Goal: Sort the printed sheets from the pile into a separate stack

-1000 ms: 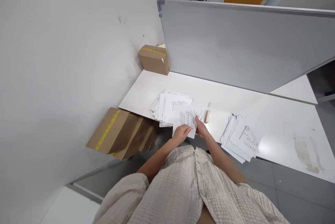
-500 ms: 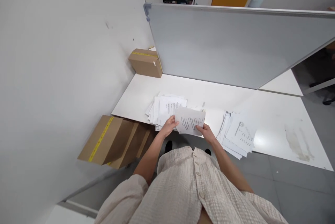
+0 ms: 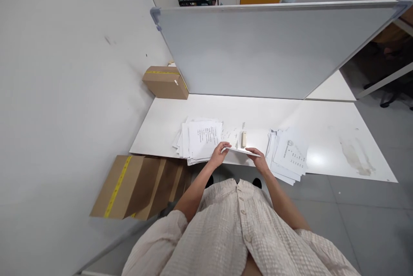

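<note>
Between my two hands is a paper sheet or thin set of sheets point(image 3: 240, 150), seen nearly edge-on. My left hand point(image 3: 221, 152) grips its left end, and my right hand point(image 3: 257, 158) grips its right end. Just beyond it on the table lies a small cream-coloured block point(image 3: 244, 139), its kind unclear. To the left of my left hand sits an uneven pile of printed papers point(image 3: 201, 138). Another printed pile point(image 3: 288, 153) lies right of my right hand, overhanging the table's front edge.
The white table point(image 3: 325, 138) runs along a whiteboard point(image 3: 251, 52) standing at its back. A cardboard box point(image 3: 166, 84) with yellow tape rests at the back left corner. More cardboard boxes point(image 3: 118, 187) stand below the table's left end, by the wall.
The paper in my hands has tipped from showing its printed face to nearly edge-on. The cream block behind it has come into view. The camera view has shifted somewhat.
</note>
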Available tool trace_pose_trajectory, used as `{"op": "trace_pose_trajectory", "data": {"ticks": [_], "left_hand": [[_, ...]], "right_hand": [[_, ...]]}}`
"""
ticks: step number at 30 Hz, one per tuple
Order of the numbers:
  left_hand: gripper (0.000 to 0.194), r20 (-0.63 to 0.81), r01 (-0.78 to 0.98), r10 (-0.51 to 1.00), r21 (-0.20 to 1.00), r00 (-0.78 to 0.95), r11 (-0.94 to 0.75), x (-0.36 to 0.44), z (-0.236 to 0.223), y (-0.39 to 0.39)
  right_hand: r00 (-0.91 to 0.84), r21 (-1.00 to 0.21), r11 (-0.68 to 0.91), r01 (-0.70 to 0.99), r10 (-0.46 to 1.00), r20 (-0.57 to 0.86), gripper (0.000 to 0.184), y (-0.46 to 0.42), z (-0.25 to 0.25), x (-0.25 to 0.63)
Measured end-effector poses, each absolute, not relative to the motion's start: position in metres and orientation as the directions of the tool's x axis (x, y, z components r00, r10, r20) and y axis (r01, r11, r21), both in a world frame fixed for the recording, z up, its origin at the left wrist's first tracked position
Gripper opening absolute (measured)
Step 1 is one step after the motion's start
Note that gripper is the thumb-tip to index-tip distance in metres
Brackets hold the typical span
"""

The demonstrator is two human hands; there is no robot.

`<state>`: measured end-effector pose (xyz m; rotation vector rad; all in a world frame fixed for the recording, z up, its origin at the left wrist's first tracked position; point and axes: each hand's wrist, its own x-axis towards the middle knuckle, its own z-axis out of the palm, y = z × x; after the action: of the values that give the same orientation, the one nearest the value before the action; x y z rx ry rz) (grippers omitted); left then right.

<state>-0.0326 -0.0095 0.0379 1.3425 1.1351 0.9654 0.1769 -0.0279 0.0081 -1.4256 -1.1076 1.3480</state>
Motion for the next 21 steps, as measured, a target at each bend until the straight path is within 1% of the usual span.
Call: {"op": "trace_pose_trajectory", "data": {"ticks": [4,8,10,13,16,19,21], "left_hand": [[0.02,-0.016,0.179,0.977,0.984,0.211,-0.022,-0.028,0.033,-0.005],[0.021,-0.08,0.292,0.972,0.956,0.223,0.012,-0.028,0.034,-0.002],[0.021,-0.078,0.337,0.971,0.942,0.227,-0.003,-0.028,0.035,-0.001],[0.022,-0.071,0.385,0.97,0.922,0.23,-0.024,-0.027,0.037,-0.001],[0.019,-0.112,0.416,0.971,0.909,0.211,0.015,-0.026,0.038,0.0],[0.016,-0.117,0.427,0.973,0.904,0.196,0.023,-0.026,0.039,0.003],[0.019,-0.109,0.422,0.975,0.907,0.192,0.018,-0.026,0.042,0.005]], "right_hand": [[0.012,-0.97,-0.238,0.05,0.971,-0.238,0.028,-0.026,0.004,0.176],[0.011,-0.961,-0.248,0.12,0.969,-0.248,0.023,-0.023,0.005,0.176],[0.0,-0.962,-0.241,0.13,0.97,-0.243,0.023,-0.022,0.003,0.176],[0.017,-0.964,-0.241,0.114,0.97,-0.241,0.025,-0.02,-0.002,0.175],[0.046,-0.953,-0.282,0.109,0.959,-0.279,0.027,-0.019,-0.008,0.176],[0.088,-0.944,-0.326,0.057,0.943,-0.32,0.03,-0.019,-0.01,0.177],[0.09,-0.937,-0.348,0.023,0.934,-0.345,0.031,-0.018,-0.006,0.179]]}}
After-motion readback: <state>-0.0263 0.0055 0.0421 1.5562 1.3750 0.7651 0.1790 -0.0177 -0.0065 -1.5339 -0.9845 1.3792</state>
